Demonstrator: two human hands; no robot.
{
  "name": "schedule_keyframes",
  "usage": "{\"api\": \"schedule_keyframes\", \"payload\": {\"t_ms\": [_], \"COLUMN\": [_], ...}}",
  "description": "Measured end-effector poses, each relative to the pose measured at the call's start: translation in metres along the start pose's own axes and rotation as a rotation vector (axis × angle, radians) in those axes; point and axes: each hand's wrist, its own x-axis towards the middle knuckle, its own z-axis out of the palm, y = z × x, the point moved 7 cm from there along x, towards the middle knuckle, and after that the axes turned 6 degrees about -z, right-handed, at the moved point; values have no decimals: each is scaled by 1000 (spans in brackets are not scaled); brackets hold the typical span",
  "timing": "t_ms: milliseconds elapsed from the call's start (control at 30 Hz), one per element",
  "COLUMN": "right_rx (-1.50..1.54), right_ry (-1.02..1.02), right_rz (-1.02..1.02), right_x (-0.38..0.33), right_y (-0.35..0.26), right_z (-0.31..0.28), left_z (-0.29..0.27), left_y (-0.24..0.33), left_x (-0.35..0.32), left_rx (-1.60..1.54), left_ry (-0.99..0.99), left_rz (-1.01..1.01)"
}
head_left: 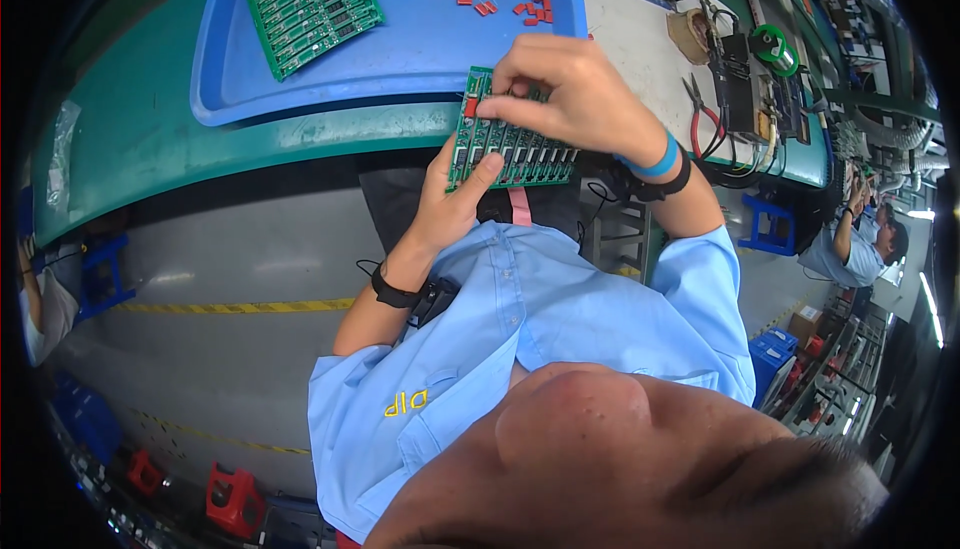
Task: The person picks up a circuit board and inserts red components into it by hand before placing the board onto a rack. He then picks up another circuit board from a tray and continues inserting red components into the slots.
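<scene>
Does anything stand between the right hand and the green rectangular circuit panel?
Nothing visible does: the bare right hand is over the green circuit panel, its thumb beside a small red block-shaped component. The left hand holds the near side.

You hold a green circuit-board panel (515, 150), lined with rows of dark components (530, 157), slightly askew by the near side of the blue tray (425, 54), a small red component (470, 107) at its far left.
</scene>
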Motion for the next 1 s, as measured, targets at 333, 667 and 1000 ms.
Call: {"api": "schedule_keyframes", "payload": {"t_ms": [333, 667, 1000], "right_rx": [-701, -822, -819], "right_ry": [-149, -205, -38], "right_rz": [204, 280, 92], "right_x": [2, 5, -8], "right_y": [69, 82, 75], "right_z": [-4, -4, -8], "left_z": [-20, -10, -12], "left_y": [4, 12, 13], "left_x": [-15, -18, -16], "left_rx": [22, -18, -39], "left_ry": [40, 89, 35], "left_rz": [-6, -19, 1]}}
